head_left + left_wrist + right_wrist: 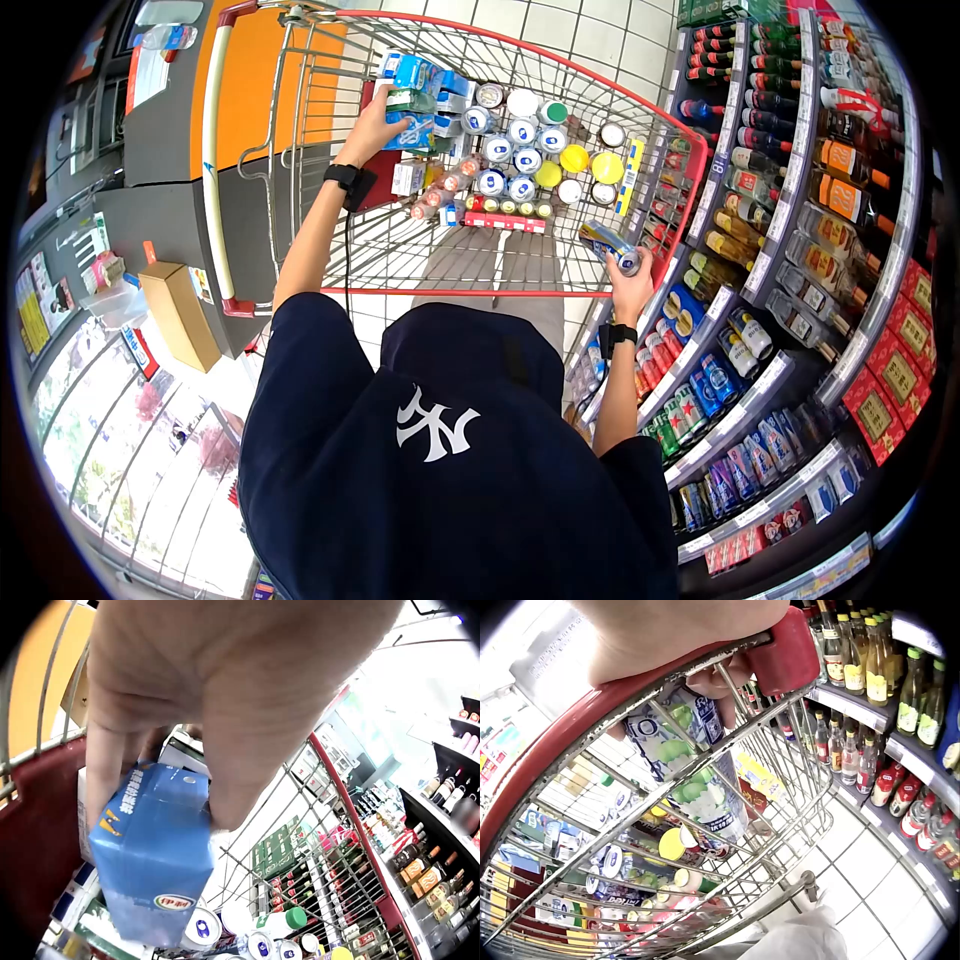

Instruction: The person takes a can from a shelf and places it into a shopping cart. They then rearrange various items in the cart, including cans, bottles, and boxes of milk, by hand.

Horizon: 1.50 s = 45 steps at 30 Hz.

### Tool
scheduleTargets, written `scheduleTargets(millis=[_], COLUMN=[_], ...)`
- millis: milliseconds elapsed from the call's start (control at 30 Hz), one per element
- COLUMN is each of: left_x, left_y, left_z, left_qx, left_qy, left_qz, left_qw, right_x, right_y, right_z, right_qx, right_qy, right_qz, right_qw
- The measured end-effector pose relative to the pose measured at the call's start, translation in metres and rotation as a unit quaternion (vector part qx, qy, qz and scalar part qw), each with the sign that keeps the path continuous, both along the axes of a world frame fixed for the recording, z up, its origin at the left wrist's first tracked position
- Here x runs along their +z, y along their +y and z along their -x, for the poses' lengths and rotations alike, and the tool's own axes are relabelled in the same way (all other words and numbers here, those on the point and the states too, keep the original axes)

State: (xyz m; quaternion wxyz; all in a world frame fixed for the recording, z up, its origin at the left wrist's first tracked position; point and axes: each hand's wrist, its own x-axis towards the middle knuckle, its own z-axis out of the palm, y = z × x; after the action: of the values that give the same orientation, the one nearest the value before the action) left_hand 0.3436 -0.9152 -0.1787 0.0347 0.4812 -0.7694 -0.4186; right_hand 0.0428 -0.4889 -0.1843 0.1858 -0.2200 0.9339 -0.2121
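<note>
Cart [697, 165]: holds other cans [526, 160] | Left hand [374, 130]: grasping blue carton [154, 855] inside cart | Right hand [630, 288]: clasping grape-print can [667, 754] inside cart (wire bars [679, 778] partly screen it) | Shelves [770, 262]: beside cart

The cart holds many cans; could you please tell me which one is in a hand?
The tilted can in the right hand, by the cart's near right corner; the grouped cans mid-cart stand upright, untouched.

Red-rimmed wire cart [697, 165] before person [460, 480], blue boxy carton [154, 855] in left grip [372, 132], cart-left, silver-topped round cans [527, 159] mid-cart, yellow round lids [606, 167] right of these, blue-white cylindrical can [612, 246] in right grip [631, 287], grey tiered shelves [735, 410] cart-right
</note>
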Motion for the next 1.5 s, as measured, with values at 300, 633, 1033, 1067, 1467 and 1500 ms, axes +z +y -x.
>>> scheduleTargets(millis=[300, 633, 1033, 1067, 1467, 1500], left_x=[-0.010, 0.004, -0.004, -0.006, -0.026, -0.026], left_y=[0.006, 0.026, 0.045, 0.046, 0.046, 0.045], left_z=[-0.006, -0.009, -0.017, -0.016, -0.016, -0.015], left_qx=[-0.027, -0.053, 0.019, 0.033, 0.092, 0.097], left_qy=[-0.057, -0.062, -0.075, -0.092, -0.100, -0.086], left_qz=[0.095, 0.207, 0.239, 0.242, 0.224, 0.241], left_qw=[0.994, 0.975, 0.968, 0.965, 0.965, 0.962], right_x=[-0.006, -0.003, -0.003, -0.001, -0.007, -0.006], right_y=[0.003, 0.000, 0.000, -0.001, 0.002, 0.002], right_z=[0.001, 0.000, 0.000, 0.000, 0.002, 0.001], right_qx=[0.007, 0.003, 0.003, 0.000, 0.006, 0.009], right_qy=[0.021, 0.006, 0.008, -0.001, 0.014, 0.019], right_qz=[0.014, 0.007, -0.007, -0.016, -0.007, -0.001], right_qw=[1.000, 1.000, 1.000, 1.000, 1.000, 1.000])
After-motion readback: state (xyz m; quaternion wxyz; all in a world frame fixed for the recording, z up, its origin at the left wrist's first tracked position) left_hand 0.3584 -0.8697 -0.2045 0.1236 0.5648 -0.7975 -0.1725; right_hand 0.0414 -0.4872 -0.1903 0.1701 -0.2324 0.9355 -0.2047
